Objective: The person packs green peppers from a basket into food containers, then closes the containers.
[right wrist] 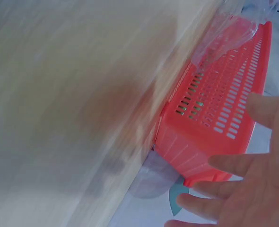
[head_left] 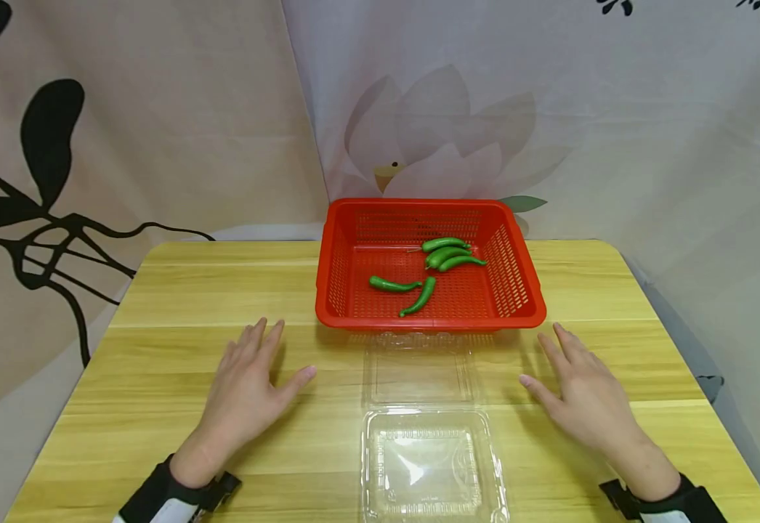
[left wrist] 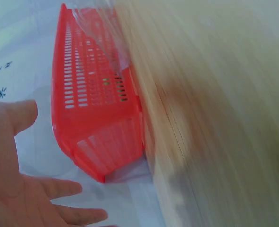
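Over a wood-grain table [head_left: 158,349], left hand [head_left: 243,392] and right hand [head_left: 585,403] are held empty, fingers spread, in apparent readiness beside a clear container [head_left: 429,472], a reach seemingly called for toward green peppers [head_left: 448,256] in a red basket [head_left: 432,323].

Glossy plastic box [head_left: 427,450] — wood-grained table [head_left: 328,436]

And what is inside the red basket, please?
Five green peppers lie in the basket: three close together towards the back, two nearer the front. The bits of basket floor directly beneath the peppers are covered and cannot be seen.
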### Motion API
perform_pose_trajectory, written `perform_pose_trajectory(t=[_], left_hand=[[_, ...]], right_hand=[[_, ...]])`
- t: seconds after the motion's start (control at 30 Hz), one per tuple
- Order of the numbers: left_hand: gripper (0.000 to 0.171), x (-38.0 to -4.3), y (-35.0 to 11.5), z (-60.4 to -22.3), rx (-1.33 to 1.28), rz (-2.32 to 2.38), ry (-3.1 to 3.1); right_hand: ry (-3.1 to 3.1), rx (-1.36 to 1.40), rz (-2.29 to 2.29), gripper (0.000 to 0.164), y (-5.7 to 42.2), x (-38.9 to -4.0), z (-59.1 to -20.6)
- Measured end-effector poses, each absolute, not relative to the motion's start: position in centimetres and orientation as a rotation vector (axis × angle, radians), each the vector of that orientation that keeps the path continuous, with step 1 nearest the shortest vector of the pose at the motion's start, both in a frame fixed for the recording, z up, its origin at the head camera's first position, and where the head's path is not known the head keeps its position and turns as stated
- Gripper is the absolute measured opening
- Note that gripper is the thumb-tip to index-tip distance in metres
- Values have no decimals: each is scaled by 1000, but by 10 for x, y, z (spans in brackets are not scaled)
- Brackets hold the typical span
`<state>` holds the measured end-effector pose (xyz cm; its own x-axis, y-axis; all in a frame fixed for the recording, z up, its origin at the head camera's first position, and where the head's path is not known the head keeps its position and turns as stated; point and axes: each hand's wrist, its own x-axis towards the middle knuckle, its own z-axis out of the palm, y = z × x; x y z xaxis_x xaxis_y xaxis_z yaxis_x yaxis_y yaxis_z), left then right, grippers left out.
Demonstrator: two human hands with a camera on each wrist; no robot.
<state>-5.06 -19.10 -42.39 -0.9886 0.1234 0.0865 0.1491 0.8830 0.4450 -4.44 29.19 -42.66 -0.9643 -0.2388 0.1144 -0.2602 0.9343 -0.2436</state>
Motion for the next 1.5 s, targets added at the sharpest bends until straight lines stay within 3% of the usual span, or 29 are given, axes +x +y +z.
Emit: perform_pose_trajectory(t=[0.4,1.1,1.33,1.5], left_hand=[[70,-46,-174,-421,-160,-1010,-2928],[12,-52,-139,-427,-141,-1466,-2929],[13,-54,-129,-432,-156,-1538,-2989],[23,-56,-124,-432,-186,-1564,-3060]], right_hand=[[-2938,337,577,54,270,-40,-428],[-2988,291,895,32,233,-43,-429],[-3000,291,960,18,226,-45,-434],[-3020,281,1022,17,223,-46,-438]])
